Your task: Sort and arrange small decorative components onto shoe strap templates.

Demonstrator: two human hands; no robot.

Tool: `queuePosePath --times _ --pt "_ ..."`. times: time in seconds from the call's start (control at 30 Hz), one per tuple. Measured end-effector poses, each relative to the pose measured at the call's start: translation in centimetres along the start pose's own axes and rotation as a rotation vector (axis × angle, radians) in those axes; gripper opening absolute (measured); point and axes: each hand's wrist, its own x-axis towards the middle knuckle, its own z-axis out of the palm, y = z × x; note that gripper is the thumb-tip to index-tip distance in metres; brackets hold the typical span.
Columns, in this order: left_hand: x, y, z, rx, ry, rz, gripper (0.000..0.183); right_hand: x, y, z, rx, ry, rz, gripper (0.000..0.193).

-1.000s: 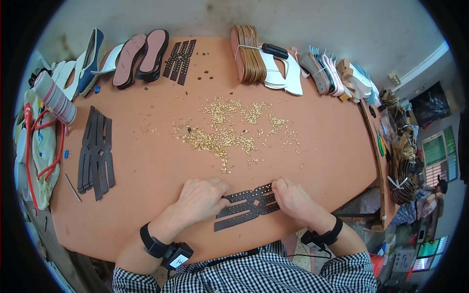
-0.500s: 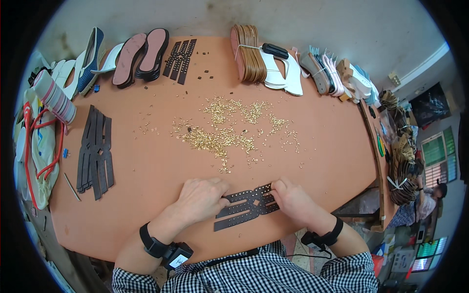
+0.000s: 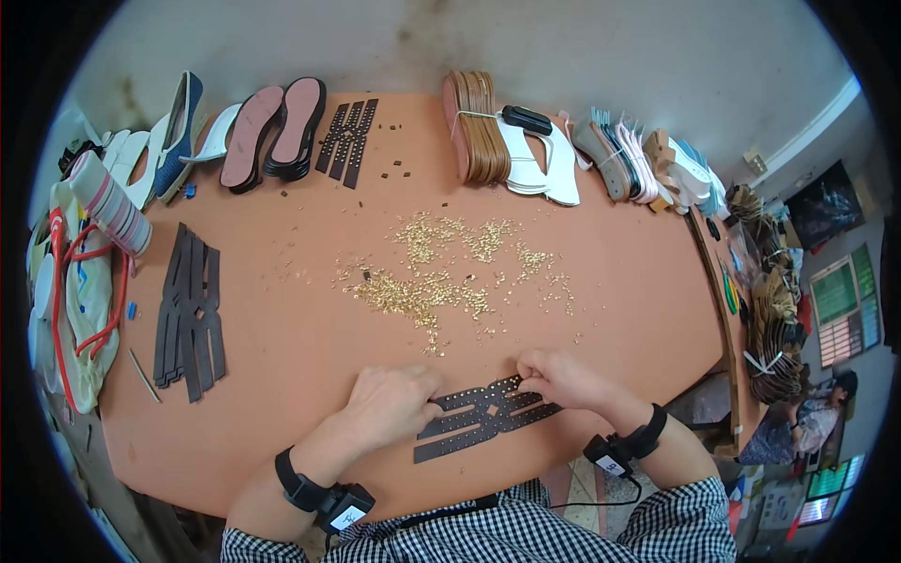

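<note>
A dark brown strappy shoe upper (image 3: 477, 428), with several thin arms, rows of small gold studs and a diamond cutout at its centre, lies flat near the table's front edge. My left hand (image 3: 392, 403) is closed at its left end, thumb and fingers on the upper strap. Over the far right strap, my right hand (image 3: 563, 380) holds its fingertips pinched together; whatever is between them is too small to tell. Beyond both hands spreads a pile of loose gold studs (image 3: 404, 296) on the brown table (image 3: 282, 347).
More dark uppers (image 3: 190, 314) lie stacked at the left beside a thin metal rod (image 3: 144, 375). Along the back stand pink-topped soles (image 3: 253, 141), a studded upper (image 3: 348, 143), a tied bundle of brown soles (image 3: 477, 131) and white shoe pieces (image 3: 561, 169). A person (image 3: 818, 418) is at far right.
The whole view has tilted, so the table sits lower in it. My right hand has shifted slightly away from me across the upper, uncovering more of its right end. My left hand stays at the left end.
</note>
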Motion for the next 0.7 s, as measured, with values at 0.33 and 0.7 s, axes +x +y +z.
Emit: queuePosePath --times 0.33,0.7 --pt "0.0 0.2 -0.5 -0.031 -0.045 -0.021 0.022 0.5 -0.1 -0.1 -0.096 -0.019 0.032 0.011" --pt "0.0 -0.1 0.0 -0.018 -0.003 0.017 0.023 5.5 -1.7 1.5 -0.177 0.440 -0.139 0.014"
